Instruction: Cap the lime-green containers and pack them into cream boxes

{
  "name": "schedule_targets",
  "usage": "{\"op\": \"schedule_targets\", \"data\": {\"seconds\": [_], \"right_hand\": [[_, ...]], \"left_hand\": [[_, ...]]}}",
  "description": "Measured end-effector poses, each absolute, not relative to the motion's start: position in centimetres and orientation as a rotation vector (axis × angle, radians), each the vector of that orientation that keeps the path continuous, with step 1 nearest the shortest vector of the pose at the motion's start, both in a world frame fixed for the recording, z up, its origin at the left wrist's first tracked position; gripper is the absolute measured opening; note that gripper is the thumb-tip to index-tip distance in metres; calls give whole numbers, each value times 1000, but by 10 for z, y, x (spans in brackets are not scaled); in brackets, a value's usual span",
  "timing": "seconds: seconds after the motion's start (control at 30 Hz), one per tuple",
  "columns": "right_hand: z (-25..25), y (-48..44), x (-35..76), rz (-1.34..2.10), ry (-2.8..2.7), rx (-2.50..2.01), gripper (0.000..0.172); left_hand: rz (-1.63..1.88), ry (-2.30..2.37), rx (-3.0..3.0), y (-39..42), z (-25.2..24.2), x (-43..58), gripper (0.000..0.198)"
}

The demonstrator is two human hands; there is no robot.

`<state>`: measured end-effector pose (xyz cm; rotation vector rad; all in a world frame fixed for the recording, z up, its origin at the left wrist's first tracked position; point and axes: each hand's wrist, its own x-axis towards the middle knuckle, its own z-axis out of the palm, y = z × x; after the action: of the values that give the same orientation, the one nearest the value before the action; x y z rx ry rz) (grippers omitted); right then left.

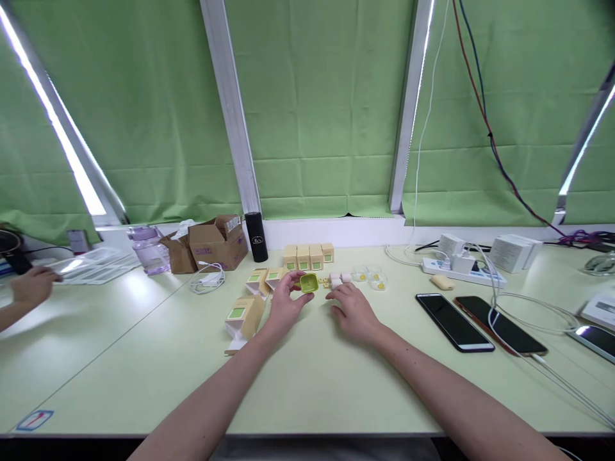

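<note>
The only view comes from a camera worn on the person's head, facing forward and down across the table point(298, 390), whose near edge crosses the bottom of the frame. Forearms point(228, 384) come in from the lower left and lower right, large and close; the left hand point(286, 306) and right hand point(353, 312) look smaller, just below centre. Green blinds point(317, 115) fill the upper half, farther off, and grey posts point(233, 109) fan outward toward the top edge.

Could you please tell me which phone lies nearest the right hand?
The leftmost phone; the brown-edged phone and the rightmost phone lie farther from the right hand.
</note>
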<state>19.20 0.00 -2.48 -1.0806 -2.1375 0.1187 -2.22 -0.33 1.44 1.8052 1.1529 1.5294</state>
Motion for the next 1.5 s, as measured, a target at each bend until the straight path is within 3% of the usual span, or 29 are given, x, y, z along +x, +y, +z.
{"op": "schedule_targets", "data": {"seconds": [0.2,0.8,1.2,1.33,1.5], "right_hand": [[-27,3,185,-99,-2311,-1194,40],[-14,26,173,-311,-2503,-1323,32],[-7,8,186,-572,-2507,-872,28],[-13,1,187,-464,-2237,-738,30],[3,-10,178,31,-1916,-778,22]], "left_hand": [[1493,1238,1743,-2,15,-24,45],[1528,1325,1809,0,9,-25,42],[1570,1391,1790,-3,11,-25,44],[1565,1432,1768,-4,10,-25,45],[1558,1428,1769,-5,10,-24,44]]}}
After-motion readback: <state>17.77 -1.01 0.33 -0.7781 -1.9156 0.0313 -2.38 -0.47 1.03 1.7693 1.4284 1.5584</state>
